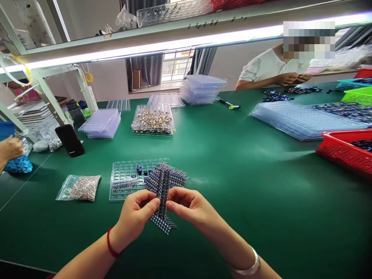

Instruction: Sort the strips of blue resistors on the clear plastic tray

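- The left hand (135, 217) and the right hand (192, 207) meet just in front of the clear tray (119, 186), raised a little over the green table (232, 174)
- Both hands pinch the same bundle of strips (162, 186) between thumb and fingertips; the other fingers are curled in
- The strips are dark rows of small parts with thin metal pins sticking out of both sides; they fan out above the fingers across the tray's near right corner, and one end hangs below the hands
- A red band sits on the left wrist and a pale bracelet (247, 267) on the right
- In the tray lie a few loose dark blue parts and one more short row of pinned parts; most of its pockets are bare
- Just left of the tray lies a clear bag (80, 188) of small greyish pieces
- Behind the tray and to its left a black phone (69, 140) leans up, with a stack of empty trays (101, 123) beyond it
- Straight behind the tray stands a filled tray (152, 120) of yellowish parts
- Well to the right of the tray sits a red basket (343, 151) with dark parts in it
- Far behind the tray on the right, a co-worker (267, 68) in a white shirt sits at the table with hands together
- Far left of the tray, another person's hand (10, 149) shows at the picture's edge
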`<state>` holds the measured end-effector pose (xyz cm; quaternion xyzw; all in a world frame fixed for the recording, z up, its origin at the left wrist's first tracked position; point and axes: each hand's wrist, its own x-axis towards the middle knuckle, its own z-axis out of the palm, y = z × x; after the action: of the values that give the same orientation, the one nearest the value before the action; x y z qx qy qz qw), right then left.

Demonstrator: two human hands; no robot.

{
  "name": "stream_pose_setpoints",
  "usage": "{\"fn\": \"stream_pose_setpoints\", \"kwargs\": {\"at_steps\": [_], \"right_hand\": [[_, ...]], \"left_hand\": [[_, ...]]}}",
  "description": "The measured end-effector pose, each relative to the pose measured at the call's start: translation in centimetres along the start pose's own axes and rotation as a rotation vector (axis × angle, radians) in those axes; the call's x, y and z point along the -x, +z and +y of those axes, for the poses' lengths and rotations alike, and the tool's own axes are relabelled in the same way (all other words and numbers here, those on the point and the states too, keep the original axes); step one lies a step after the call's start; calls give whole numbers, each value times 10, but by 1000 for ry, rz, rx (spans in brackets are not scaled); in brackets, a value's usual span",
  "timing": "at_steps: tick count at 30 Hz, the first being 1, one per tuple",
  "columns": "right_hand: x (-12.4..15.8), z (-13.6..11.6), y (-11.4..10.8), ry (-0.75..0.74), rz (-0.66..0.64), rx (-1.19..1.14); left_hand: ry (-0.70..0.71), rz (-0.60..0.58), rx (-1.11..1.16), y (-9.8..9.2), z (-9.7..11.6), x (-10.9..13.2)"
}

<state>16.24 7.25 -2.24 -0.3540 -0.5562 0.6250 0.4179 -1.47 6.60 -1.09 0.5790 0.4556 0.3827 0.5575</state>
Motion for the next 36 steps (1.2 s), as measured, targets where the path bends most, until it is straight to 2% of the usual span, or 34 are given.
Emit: {"fn": "stream_pose_setpoints", "kwargs": {"at_steps": [18, 36], "right_hand": [[1, 5, 1, 26, -35, -88], [0, 11, 2, -65, -63, -77]], "left_hand": [[-33, 13, 64, 0, 0, 1], [-36, 33, 78, 0, 3, 1]]}}
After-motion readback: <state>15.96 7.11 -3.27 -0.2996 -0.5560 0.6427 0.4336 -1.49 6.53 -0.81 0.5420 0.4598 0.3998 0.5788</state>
